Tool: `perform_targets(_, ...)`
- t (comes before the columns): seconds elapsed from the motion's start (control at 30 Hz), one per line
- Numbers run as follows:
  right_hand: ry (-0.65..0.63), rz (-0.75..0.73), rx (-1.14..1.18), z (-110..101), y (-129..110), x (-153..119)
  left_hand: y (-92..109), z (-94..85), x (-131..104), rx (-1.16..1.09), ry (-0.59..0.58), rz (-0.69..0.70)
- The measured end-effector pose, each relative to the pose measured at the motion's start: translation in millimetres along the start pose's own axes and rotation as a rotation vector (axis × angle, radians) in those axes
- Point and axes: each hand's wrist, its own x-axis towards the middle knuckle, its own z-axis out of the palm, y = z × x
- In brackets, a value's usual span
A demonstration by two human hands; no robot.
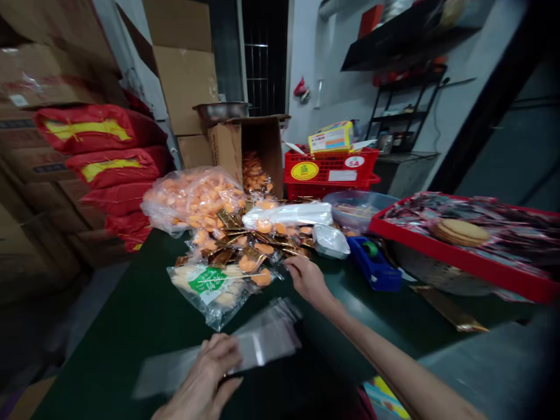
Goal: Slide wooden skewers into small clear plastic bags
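My left hand (207, 373) is at the front of the dark green table, its fingers closed over clear plastic bags (266, 338), smeared by motion. Further forward, my right hand (310, 284) reaches to the near edge of a heap of orange pieces in clear wrappers (249, 263) and gold-brown sachets (223, 256). Its fingertips are pinched together; whatever is between them is too small to make out. Left of it lies a clear bag of pale sticks with a green label (212, 283), with one thin stick across its top.
A blue tape dispenser (374, 265) and a red-rimmed tray (459, 256) of sachets with round biscuits (461, 231) stand right. Behind are a large bag of orange pieces (196, 195), a cardboard box (227, 149) and red baskets (332, 169). Red sacks (109, 157) are stacked left.
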Motion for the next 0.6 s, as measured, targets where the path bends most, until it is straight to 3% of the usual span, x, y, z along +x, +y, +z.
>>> perform_targets(0.13, -0.191, -0.22, -0.069, 30, -44, 31, 9, -7.6, 5, -0.096, 0.104, 0.028)
perform_targets(0.27, -0.328, -0.319, -0.181, 58, -72, 47, 7, -14.6, 5, -0.165, 0.249, 0.054)
perform_targets(0.4, -0.429, -0.34, -0.263, 65, -71, 50, -15, -29.5, 7, -0.167, 0.352, -0.011)
perform_targets(0.6, -0.519, -0.334, -0.297, 50, -58, 61, -47, -56.1, 34, -0.171, 0.449, -0.148)
